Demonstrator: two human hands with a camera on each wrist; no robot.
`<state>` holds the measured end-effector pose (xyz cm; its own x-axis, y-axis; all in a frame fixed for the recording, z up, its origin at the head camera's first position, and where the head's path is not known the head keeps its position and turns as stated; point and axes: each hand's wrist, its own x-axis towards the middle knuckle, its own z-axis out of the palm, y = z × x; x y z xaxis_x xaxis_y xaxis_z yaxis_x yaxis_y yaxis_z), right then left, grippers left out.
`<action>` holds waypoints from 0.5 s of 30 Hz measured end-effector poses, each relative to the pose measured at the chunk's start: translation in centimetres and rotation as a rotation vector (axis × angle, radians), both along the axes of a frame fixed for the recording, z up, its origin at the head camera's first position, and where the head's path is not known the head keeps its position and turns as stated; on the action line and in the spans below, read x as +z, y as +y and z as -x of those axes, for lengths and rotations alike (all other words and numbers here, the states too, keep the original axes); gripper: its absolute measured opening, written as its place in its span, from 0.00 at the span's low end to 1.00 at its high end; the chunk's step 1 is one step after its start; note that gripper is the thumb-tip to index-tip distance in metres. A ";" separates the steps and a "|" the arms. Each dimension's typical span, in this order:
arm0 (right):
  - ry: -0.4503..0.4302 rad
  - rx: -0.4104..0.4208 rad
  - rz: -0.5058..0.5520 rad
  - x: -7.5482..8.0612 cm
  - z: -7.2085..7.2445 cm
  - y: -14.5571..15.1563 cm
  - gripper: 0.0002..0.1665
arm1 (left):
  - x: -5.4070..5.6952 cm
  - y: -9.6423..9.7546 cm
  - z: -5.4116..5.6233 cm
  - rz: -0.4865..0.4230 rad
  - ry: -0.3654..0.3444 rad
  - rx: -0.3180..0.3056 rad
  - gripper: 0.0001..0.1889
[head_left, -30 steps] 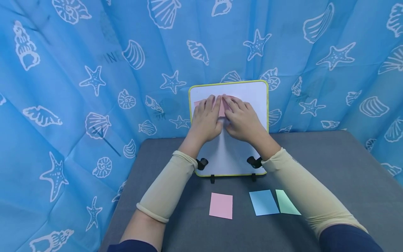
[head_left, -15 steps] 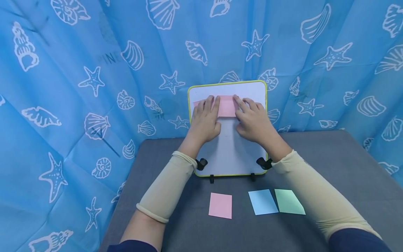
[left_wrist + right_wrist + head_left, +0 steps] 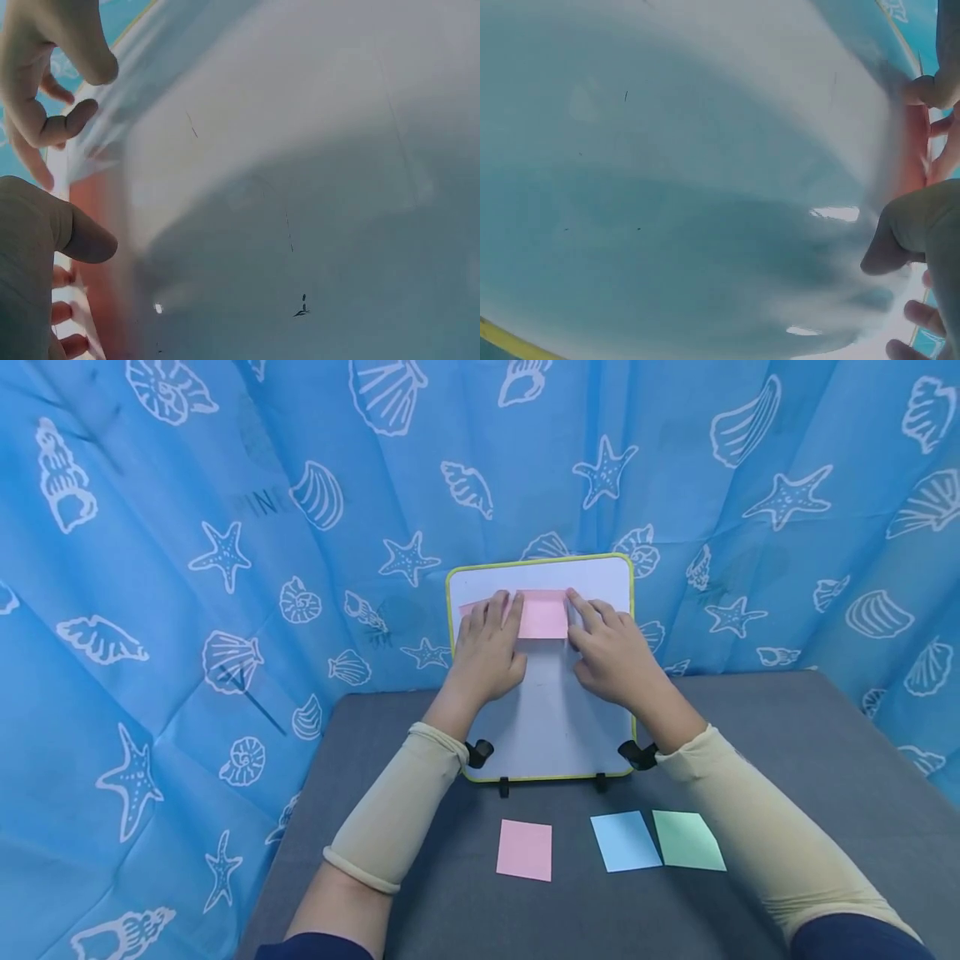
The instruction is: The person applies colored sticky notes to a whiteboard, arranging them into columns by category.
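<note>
A pink sticky note point(image 3: 543, 615) lies on the upper part of a white board point(image 3: 542, 718) with a yellow rim. My left hand point(image 3: 486, 652) rests on the board with fingers extended, its index finger at the note's left edge. Behind those fingers shows part of another pink note point(image 3: 467, 608), mostly hidden. At the note's upper right corner, the index finger of my right hand point(image 3: 618, 653) touches; its other fingers are spread. Both wrist views show a thumb off the board surface, with the left hand point(image 3: 37, 232) and right hand point(image 3: 922, 232) near a pink strip.
On the grey table point(image 3: 375, 827) before the board lie a pink note point(image 3: 524, 850), a blue note point(image 3: 626, 842) and a green note point(image 3: 688, 840). Black feet point(image 3: 504, 787) hold the board's lower edge. A blue shell-print curtain point(image 3: 262, 568) hangs behind.
My right hand has slid to the right along the note, away from the left hand, uncovering the pink note between them. The left hand stays in place.
</note>
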<state>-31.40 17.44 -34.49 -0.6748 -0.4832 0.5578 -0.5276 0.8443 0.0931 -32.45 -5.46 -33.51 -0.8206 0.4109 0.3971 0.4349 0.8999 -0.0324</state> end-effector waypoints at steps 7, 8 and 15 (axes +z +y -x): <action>0.081 -0.053 0.095 -0.4 -1.6 0.5 0.12 | -0.8 -0.4 -1.0 0.004 0.026 -0.040 0.41; 0.083 -0.053 0.106 -0.6 -1.9 0.6 0.13 | -1.0 -0.5 -1.3 0.000 0.028 -0.045 0.41; 0.017 -0.051 0.185 -2.4 -4.3 0.9 0.21 | -3.9 -1.0 -4.3 -0.096 0.030 -0.133 0.41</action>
<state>-27.10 18.34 -36.91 -0.6855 -0.3370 0.6454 -0.4834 0.8735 -0.0573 -28.17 -6.50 -37.40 -0.7488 0.4744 0.4629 0.5508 0.8339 0.0363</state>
